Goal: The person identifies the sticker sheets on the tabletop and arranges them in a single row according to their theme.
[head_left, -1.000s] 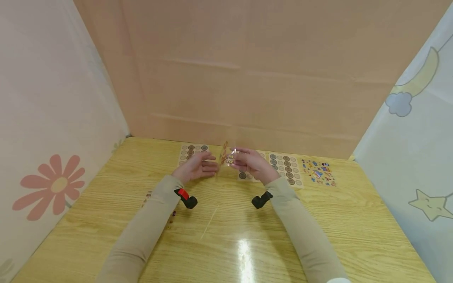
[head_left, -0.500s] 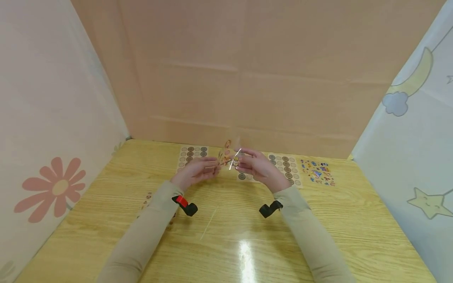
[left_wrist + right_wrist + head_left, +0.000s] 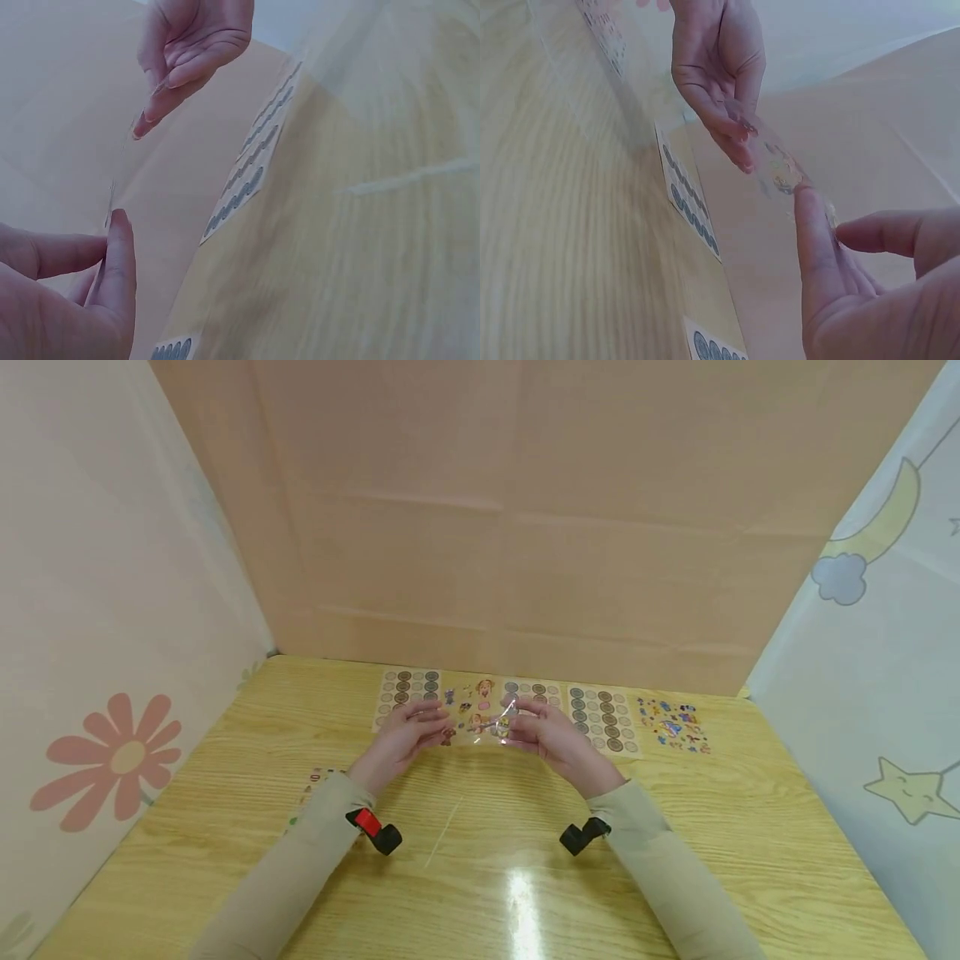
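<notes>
Between both hands a clear sticker sheet point(image 3: 476, 723) with small cartoon figures is held up above the table. My left hand point(image 3: 403, 741) pinches its left edge between thumb and fingers. At the opposite edge, my right hand point(image 3: 558, 739) pinches it the same way. Seen from the right wrist, the sheet point(image 3: 784, 169) is thin, see-through and slightly curved, spanning the gap between the hands. From the left wrist it shows nearly edge-on. Sheets of round stickers lie flat behind the hands, one at the left point(image 3: 387, 687) and one at the right point(image 3: 604, 718).
A sheet of colourful small stickers point(image 3: 672, 727) lies at the right end of the row. Another sticker sheet point(image 3: 306, 789) is partly covered by the left forearm. The wooden table point(image 3: 480, 877) meets a brown paper wall point(image 3: 487, 527) at the back.
The clear sheet has turned from nearly edge-on to facing the head camera, lower down. My left hand now pinches its left edge, while a second ago its fingers were extended beside it.
</notes>
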`<state>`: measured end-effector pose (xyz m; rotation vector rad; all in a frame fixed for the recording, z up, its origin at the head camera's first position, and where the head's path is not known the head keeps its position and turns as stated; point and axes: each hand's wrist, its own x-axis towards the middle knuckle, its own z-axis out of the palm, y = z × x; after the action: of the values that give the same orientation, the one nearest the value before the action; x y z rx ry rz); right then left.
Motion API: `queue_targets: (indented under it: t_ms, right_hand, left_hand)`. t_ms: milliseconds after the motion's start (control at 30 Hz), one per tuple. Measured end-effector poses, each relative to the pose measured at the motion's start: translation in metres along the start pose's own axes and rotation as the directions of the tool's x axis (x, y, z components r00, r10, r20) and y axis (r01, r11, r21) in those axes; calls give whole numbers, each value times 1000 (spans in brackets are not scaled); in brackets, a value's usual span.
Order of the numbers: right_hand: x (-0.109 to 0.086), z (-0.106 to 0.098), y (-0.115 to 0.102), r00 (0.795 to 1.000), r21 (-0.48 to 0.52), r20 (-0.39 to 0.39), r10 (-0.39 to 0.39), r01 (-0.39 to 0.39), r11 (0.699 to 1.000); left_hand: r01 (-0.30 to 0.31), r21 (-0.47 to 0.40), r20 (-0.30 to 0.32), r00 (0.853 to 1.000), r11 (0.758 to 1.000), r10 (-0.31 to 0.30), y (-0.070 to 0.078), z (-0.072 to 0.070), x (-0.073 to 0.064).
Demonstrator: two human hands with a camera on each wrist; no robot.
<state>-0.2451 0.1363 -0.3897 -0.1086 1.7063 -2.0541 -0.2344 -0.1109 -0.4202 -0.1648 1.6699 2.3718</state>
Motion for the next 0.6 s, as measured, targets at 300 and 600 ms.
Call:
queue_targets:
  t_ms: [300, 600]
  right_hand:
    - [-16, 8, 10, 993, 7, 91, 78, -79, 997]
    - [-30, 17, 27, 973, -36, 170, 157, -153, 988]
  left_hand:
    - [-39, 69, 26, 999, 997, 37, -13, -16, -26]
    - [-45, 173, 39, 998, 984, 39, -22, -31, -58]
